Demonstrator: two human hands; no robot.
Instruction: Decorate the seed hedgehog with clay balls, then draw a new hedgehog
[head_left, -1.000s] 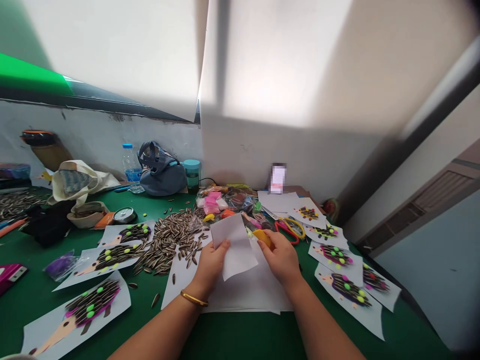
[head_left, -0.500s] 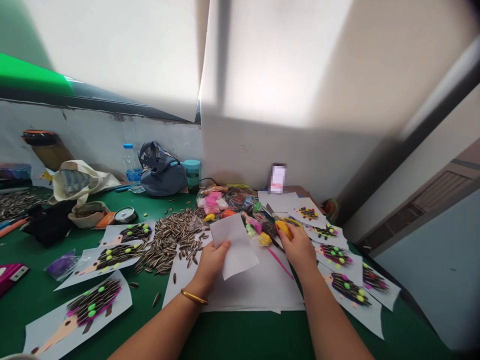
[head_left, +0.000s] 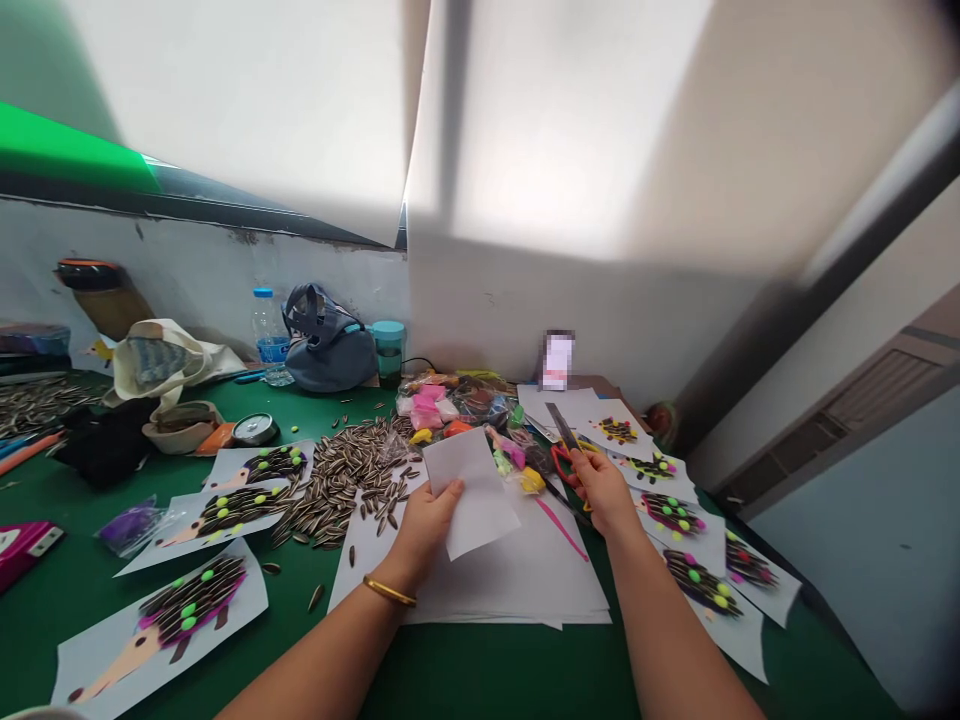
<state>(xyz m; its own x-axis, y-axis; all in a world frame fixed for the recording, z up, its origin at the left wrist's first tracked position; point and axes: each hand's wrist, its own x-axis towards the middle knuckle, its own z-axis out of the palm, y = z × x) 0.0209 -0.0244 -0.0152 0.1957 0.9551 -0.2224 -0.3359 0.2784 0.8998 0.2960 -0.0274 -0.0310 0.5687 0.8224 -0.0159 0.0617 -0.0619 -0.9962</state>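
My left hand, with a gold bangle at its wrist, pinches a small white sheet by its left edge. The sheet is tilted above a stack of larger white paper. My right hand is closed on red-handled scissors, whose blades point up and away to the left. Left of the stack, and partly on it, lies a pile of striped sunflower seeds. Behind the small sheet are colourful clay packets. A pink strip rests on the stack.
Seed-covered hedgehog pictures lie on the left and right of the green table. Along the wall stand a water bottle, a blue bag, a teal-lidded jar and a phone.
My right hand now has the red-handled scissors raised, where something yellow was at its fingers before. My left hand and its sheet have barely moved.
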